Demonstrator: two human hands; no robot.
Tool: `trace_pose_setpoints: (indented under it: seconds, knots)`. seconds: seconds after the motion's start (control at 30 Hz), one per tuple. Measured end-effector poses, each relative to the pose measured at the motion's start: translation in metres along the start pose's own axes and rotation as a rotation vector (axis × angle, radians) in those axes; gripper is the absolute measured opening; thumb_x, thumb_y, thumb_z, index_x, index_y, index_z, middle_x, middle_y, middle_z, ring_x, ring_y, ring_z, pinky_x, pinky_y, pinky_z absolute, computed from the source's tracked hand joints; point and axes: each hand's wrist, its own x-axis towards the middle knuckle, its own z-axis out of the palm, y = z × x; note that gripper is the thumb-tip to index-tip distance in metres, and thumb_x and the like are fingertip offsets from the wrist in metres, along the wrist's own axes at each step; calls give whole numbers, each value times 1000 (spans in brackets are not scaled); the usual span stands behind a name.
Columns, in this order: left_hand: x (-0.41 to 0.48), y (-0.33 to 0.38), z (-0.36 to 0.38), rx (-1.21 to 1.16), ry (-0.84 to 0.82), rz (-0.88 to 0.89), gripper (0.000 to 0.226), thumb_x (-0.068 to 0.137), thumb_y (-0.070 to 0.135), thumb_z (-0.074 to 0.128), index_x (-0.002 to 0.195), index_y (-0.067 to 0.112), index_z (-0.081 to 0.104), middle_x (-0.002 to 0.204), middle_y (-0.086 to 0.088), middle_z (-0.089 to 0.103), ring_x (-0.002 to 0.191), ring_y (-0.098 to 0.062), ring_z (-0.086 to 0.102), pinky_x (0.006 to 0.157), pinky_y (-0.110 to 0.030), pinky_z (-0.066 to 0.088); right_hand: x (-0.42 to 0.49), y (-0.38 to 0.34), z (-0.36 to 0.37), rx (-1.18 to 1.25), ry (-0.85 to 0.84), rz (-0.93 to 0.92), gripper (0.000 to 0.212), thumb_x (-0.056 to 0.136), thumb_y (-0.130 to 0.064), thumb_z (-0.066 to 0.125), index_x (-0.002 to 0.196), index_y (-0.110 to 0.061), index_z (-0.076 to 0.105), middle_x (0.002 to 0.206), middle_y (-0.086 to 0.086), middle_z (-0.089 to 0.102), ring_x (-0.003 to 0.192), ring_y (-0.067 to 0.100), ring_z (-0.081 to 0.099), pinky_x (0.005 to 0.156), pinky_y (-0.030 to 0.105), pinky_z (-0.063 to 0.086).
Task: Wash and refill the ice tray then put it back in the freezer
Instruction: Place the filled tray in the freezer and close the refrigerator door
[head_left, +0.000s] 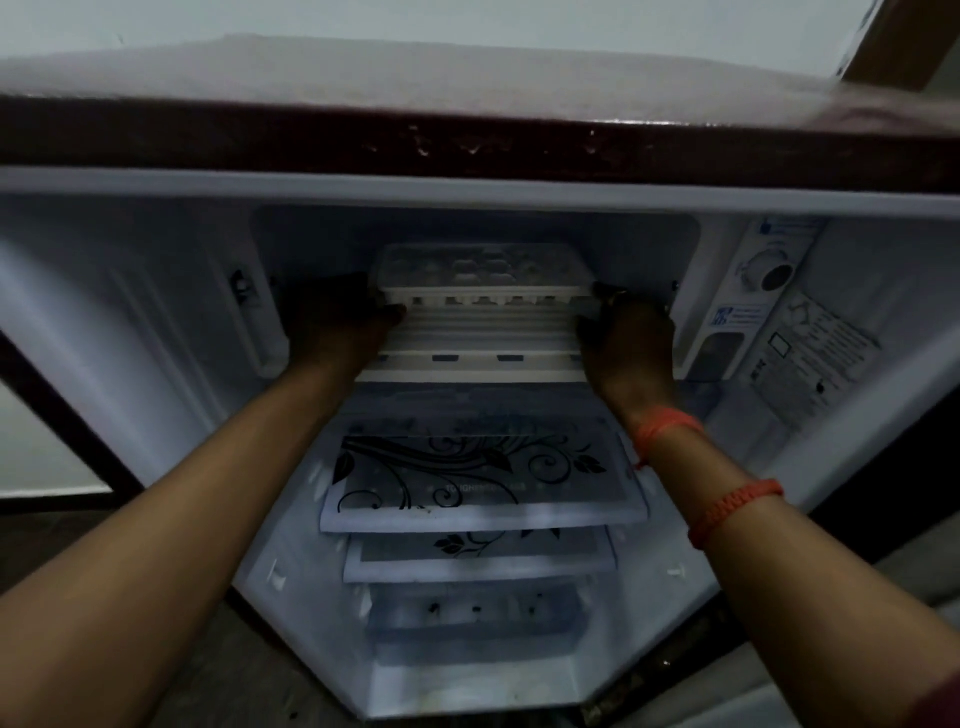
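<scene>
A white ice tray (480, 273) lies flat in the freezer compartment (311, 234) at the top of an open fridge, its front edge near the compartment's mouth. My left hand (340, 317) grips the tray's left end, fingers wrapped on the front corner. My right hand (626, 338) grips the right end, with orange thread bands on that wrist and forearm. Below the tray runs the ribbed white front of the freezer floor (483, 332). The light is dim, so what the tray's cells hold is unclear.
Below are glass shelves (483, 514) with black floral print and a lower drawer (472, 618). A thermostat dial (774, 273) and labels sit on the right inner wall. The fridge's dark red top edge (467, 140) overhangs above.
</scene>
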Motion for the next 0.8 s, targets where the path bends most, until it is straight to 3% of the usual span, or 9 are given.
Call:
trace_pose_setpoints:
  seconds: [0.07, 0.23, 0.33, 0.43, 0.5, 0.63, 0.8]
  knots:
    - [-16, 0, -1, -42, 46, 16, 59, 99, 33, 65, 150, 9, 48, 152, -11, 50, 137, -26, 46, 97, -11, 28, -17, -1, -5, -43, -8, -29, 49, 102, -17, 56, 149, -11, 43, 147, 13, 50, 135, 24, 48, 97, 6, 22]
    - [-61, 5, -11, -212, 110, 9, 59, 93, 29, 74, 147, 16, 54, 146, -6, 58, 133, -22, 55, 100, -16, 35, -61, -6, -22, -77, -3, -116, 47, 101, -18, 57, 146, -9, 48, 144, 13, 55, 130, 24, 54, 112, 22, 35]
    - [-95, 6, -18, -375, 71, -11, 59, 93, 19, 74, 148, 13, 53, 144, -3, 59, 121, -9, 57, 97, -11, 40, -94, -11, -35, -47, 58, -175, 41, 99, -14, 59, 139, -8, 56, 133, 10, 64, 118, 18, 62, 108, 27, 44]
    - [-132, 8, -25, -483, 47, 19, 51, 93, 12, 72, 143, 12, 58, 138, -2, 63, 115, -8, 62, 85, -1, 45, -129, -17, -50, -12, 114, -206, 34, 98, -14, 59, 132, -8, 63, 127, 8, 68, 114, 18, 66, 102, 31, 51]
    - [-147, 6, -25, -515, 44, 31, 48, 94, 10, 71, 140, 12, 60, 135, -2, 65, 114, -7, 64, 89, -4, 47, -144, -19, -54, -21, 129, -219, 31, 99, -18, 59, 128, -8, 66, 125, 8, 69, 112, 18, 67, 99, 27, 52]
    - [-186, 5, -34, -520, 11, 34, 47, 93, 11, 72, 139, 15, 62, 131, 2, 66, 114, -7, 64, 92, -14, 50, -189, -26, -76, -21, 146, -186, 27, 99, -21, 60, 123, -14, 69, 121, -1, 71, 109, 9, 65, 91, -2, 37]
    - [-225, 1, -38, -538, -36, 4, 45, 92, 11, 74, 135, 17, 65, 126, 1, 69, 114, -7, 66, 97, -19, 50, -242, -28, -100, -11, 164, -148, 24, 98, -20, 63, 120, -18, 71, 118, -7, 70, 107, -5, 57, 94, -3, 33]
